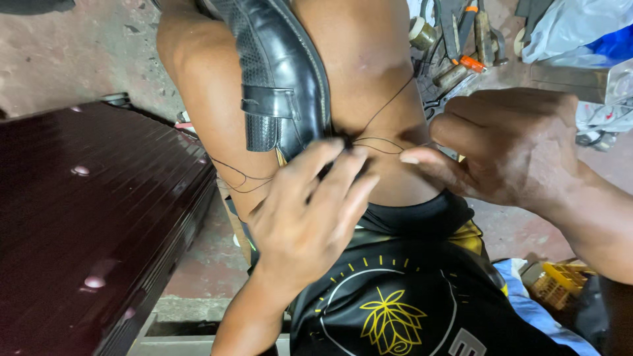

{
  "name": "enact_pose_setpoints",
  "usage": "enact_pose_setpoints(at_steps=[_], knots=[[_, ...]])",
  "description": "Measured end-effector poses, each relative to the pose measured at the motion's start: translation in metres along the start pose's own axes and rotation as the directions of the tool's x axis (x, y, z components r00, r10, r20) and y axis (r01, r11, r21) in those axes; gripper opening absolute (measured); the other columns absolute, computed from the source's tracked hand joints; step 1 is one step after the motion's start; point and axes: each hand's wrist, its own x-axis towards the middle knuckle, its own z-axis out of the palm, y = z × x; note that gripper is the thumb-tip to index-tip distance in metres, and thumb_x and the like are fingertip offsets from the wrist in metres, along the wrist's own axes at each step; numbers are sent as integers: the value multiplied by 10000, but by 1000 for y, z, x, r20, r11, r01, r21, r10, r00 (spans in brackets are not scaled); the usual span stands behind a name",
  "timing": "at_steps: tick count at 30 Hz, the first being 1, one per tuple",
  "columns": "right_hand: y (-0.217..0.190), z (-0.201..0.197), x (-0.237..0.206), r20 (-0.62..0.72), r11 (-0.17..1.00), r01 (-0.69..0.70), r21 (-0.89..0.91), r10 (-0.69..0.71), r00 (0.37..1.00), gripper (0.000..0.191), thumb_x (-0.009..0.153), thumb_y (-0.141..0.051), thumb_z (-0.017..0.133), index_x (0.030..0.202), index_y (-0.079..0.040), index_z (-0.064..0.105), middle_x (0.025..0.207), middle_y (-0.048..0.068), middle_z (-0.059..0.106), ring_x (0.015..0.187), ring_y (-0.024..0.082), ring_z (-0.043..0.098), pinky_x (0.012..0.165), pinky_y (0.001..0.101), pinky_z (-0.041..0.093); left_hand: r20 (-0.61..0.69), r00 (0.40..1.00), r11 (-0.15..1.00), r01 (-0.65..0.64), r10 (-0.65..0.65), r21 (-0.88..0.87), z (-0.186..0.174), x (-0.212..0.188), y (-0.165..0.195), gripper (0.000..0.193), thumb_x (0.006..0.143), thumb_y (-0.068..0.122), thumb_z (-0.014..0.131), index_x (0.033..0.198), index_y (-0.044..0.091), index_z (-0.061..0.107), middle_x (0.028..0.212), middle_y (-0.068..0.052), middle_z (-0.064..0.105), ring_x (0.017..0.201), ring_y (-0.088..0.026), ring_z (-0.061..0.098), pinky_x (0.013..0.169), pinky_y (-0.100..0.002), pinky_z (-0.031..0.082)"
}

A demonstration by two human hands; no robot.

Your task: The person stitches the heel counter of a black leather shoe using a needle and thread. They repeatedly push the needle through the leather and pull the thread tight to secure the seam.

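A black leather shoe with a strap and perforated panels is wedged between my bare knees, heel end toward me. My left hand rests its fingertips on the shoe's near end, where a thin dark thread comes out. My right hand pinches that thread just to the right of the shoe, pulling it into a small loop over my thigh. More loose thread trails off the shoe's left side. No needle is visible between the fingers.
A dark maroon slatted bench fills the left side. Hand tools with orange handles lie on the floor at the top right beside plastic bags. A yellow crate sits at the lower right. The floor is reddish concrete.
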Motion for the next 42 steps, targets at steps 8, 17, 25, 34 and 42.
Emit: enact_pose_setpoints(at_steps=[8, 17, 25, 34, 42], knots=[[-1, 15, 2, 43, 982, 88, 168, -97, 994, 255, 844, -421, 745, 853, -171, 701, 755, -18, 629, 581, 163, 599, 505, 322, 481, 80, 997, 997, -3, 9, -73, 18, 12, -2, 178, 916, 8, 735, 1079, 39, 668, 1073, -93, 696, 867, -270, 632, 760, -369, 530], [4, 29, 7, -62, 910, 138, 390, -123, 990, 399, 824, -455, 828, 736, -100, 666, 735, -3, 628, 623, 155, 619, 527, 338, 498, 0, 968, 893, 232, -251, -387, 5, 0, -2, 160, 993, -23, 675, 1134, 29, 621, 1080, -99, 683, 660, -78, 584, 599, -234, 489], [11, 25, -3, 0, 887, 10, 461, -11, 1000, 401, 839, -375, 848, 686, -75, 630, 652, 21, 525, 568, 163, 531, 506, 376, 417, 95, 995, 999, -31, 34, -38, 5, 19, 8, 252, 845, 109, 816, 1061, 34, 711, 1087, -121, 680, 830, -248, 636, 714, -341, 526], [-5, 23, 12, -247, 848, 297, 440, -204, 947, 477, 789, -559, 820, 893, -101, 734, 857, 31, 594, 695, 181, 646, 568, 322, 529, 46, 996, 983, 77, -70, -165, 15, 3, -4, 150, 1019, 24, 715, 1155, 56, 659, 1068, -74, 712, 909, -209, 647, 830, -300, 535], [-15, 22, 11, -55, 873, 66, 483, -46, 997, 184, 901, -191, 820, 954, -79, 684, 1076, 72, 663, 835, 135, 674, 664, 262, 565, 250, 903, 584, 419, -350, -695, -10, 1, 0, 389, 998, -63, 574, 1376, -6, 504, 942, -53, 670, 790, -93, 672, 748, -267, 572]])
